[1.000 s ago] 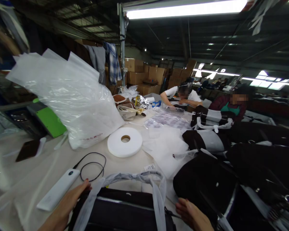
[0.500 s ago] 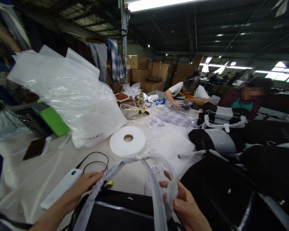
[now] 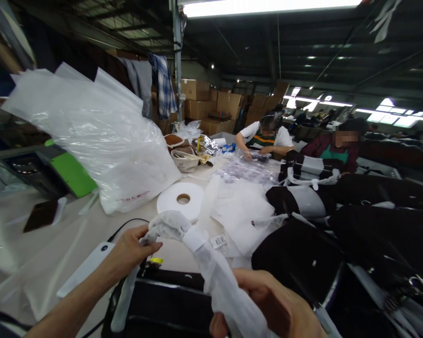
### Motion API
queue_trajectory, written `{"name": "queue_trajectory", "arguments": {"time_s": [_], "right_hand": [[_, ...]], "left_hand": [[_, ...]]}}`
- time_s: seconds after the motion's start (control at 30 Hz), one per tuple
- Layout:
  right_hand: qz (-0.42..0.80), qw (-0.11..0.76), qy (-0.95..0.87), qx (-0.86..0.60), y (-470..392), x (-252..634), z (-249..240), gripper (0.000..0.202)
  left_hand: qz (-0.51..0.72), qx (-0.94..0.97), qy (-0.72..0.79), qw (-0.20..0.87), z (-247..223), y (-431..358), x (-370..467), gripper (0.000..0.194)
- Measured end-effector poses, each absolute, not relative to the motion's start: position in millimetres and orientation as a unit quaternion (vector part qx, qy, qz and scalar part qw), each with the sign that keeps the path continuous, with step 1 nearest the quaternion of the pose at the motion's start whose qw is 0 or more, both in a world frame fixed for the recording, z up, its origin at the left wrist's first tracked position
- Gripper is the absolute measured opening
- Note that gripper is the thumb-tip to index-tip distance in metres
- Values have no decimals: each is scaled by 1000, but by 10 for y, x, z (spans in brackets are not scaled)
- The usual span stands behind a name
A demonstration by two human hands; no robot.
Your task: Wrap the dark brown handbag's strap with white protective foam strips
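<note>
A black bag [image 3: 169,305] with a zipper lies before me at the bottom of the view. Over it arches the bag's handle [image 3: 215,267], wrapped in thin white material, with a smooth white band round its upper part. My left hand [image 3: 132,246] pinches the wrapped handle near its left bend, fingers closed. Lower on the right side, my right hand [image 3: 275,300] is wrapped round the handle, thumb and fingers on either side of it. Just beyond the handle sits a large roll of white tape [image 3: 166,203]. A yellow tag [image 3: 157,260] shows by the left hand.
Left of my forearm lies a white power bank [image 3: 82,272] with a black cable. A big bag of plastic sheets [image 3: 123,155] stands behind it. Several black bags [image 3: 303,258] crowd the right side. Two people [image 3: 266,136] sit across the table.
The loose strips of the handle have come together into one wrapped bundle with a white band. My right hand has closed round it; my left hand has risen slightly and pinches its other end.
</note>
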State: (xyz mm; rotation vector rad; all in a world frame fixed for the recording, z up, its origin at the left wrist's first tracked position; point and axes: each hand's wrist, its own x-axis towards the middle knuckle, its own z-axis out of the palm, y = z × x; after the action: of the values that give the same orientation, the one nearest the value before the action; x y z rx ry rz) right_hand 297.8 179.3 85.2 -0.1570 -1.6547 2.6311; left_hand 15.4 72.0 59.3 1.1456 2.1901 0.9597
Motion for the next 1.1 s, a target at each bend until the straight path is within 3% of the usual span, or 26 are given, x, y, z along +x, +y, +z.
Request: {"name": "queue_trajectory", "arguments": {"time_s": [0.17, 0.27, 0.33, 0.43, 0.5, 0.6, 0.8, 0.97, 1.1], "right_hand": [[828, -107, -547, -68, 1740, 2668, 1253, 83], [782, -82, -603, -135, 1678, 2467, 1394, 60], [781, -49, -606, -142, 1628, 2359, 1481, 52], [826, -11, -554, -103, 1531, 2220, 1617, 44], [847, 27, -521, -104, 1445, 2137, 1718, 28], [854, 148, -480, -133, 1315, 2040, 1899, 10], [839, 301, -434, -131, 1252, 1983, 2235, 10], [834, 389, -358, -155, 1166, 1876, 2239, 13], [837, 385, -369, -121, 1023, 1747, 2109, 15]], "left_hand": [[382, 523, 761, 34, 864, 709, 293, 18], [364, 578, 723, -104, 1082, 675, 405, 21], [364, 597, 703, -130, 1251, 650, 474, 24], [372, 590, 705, -128, 1503, 633, 556, 24], [374, 584, 711, -115, 1641, 640, 593, 23], [393, 586, 699, -112, 1781, 653, 620, 18], [438, 577, 681, -109, 1720, 536, 494, 48], [505, 452, 734, 41, 1446, 317, 293, 43], [490, 395, 771, 100, 1365, 135, 220, 45]]}}
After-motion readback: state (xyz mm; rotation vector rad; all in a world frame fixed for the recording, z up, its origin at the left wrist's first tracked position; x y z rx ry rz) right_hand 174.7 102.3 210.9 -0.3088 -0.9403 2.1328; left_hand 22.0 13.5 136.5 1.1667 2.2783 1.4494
